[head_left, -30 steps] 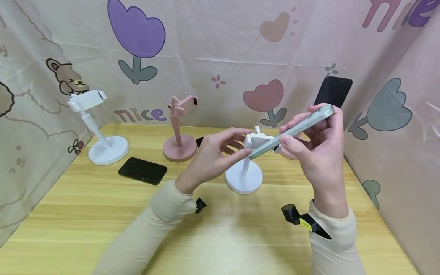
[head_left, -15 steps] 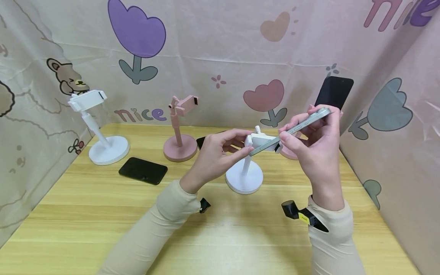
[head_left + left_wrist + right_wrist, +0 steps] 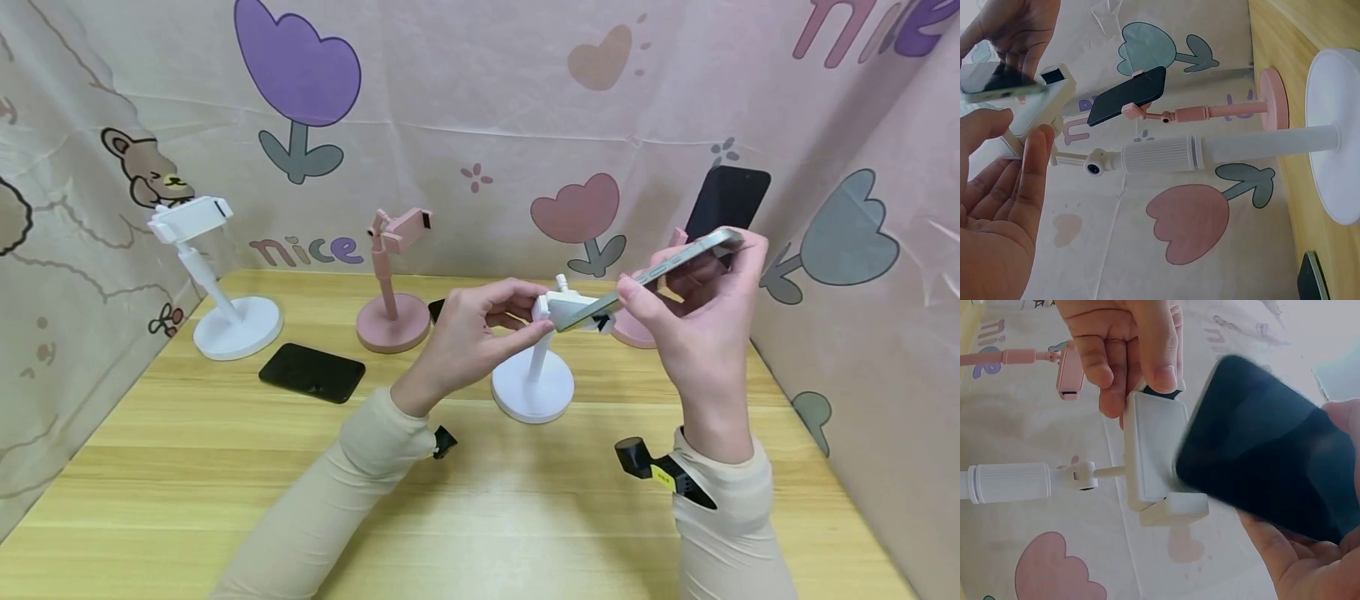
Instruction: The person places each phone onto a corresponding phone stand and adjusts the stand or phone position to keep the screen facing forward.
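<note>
In front of me stands a white phone stand (image 3: 532, 392) with a round base. My left hand (image 3: 476, 337) pinches one end of its clamp head (image 3: 1157, 447) between thumb and fingers. My right hand (image 3: 705, 333) grips a phone (image 3: 660, 271) with a pale green edge, tilted, thumb along its near side. One corner of that phone comes down right at the clamp's face in the head view. From the right wrist view, its dark screen (image 3: 1272, 456) shows beside the white clamp head, whose other end has a white block (image 3: 1175, 509).
Behind my right hand, a pink stand (image 3: 1210, 112) bears a dark phone (image 3: 727, 200). Another pink stand (image 3: 392, 325) and a white stand (image 3: 236, 329) are at the back left. A black phone (image 3: 311, 372) lies on the wooden table (image 3: 450, 517); another (image 3: 436, 310) is partly hidden behind my left hand.
My right hand has shifted slightly right, and the phone's lower corner has risen a little off the left thumb toward the clamp. My left hand keeps its hold on the clamp end.
</note>
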Action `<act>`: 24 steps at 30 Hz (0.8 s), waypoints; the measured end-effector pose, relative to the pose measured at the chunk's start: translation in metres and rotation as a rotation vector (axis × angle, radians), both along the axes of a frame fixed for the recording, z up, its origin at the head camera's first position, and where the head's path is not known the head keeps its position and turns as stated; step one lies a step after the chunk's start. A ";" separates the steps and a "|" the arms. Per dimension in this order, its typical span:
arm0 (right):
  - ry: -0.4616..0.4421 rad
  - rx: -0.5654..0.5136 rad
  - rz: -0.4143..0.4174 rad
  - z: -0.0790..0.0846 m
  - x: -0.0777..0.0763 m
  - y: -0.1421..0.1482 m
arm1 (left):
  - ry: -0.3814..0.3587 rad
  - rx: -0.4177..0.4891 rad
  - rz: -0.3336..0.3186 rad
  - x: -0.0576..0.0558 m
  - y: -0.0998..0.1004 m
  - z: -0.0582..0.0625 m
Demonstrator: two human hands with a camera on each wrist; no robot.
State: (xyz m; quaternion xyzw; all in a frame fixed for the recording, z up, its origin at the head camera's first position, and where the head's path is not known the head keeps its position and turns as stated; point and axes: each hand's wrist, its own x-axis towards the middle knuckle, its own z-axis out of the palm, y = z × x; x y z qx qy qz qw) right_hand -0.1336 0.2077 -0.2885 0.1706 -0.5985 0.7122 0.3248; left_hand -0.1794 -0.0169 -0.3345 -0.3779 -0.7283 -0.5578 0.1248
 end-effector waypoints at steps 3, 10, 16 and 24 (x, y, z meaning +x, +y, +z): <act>-0.019 -0.022 -0.024 0.000 -0.001 -0.001 | 0.003 -0.011 0.001 -0.001 -0.001 0.001; -0.028 -0.090 -0.031 0.001 -0.003 -0.008 | 0.005 -0.038 0.003 -0.002 -0.001 0.003; 0.040 -0.152 -0.020 0.001 -0.008 -0.016 | 0.028 -0.041 -0.006 -0.004 -0.001 0.002; 0.119 -0.107 -0.031 0.002 -0.017 -0.026 | 0.096 -0.047 0.002 -0.007 0.000 0.004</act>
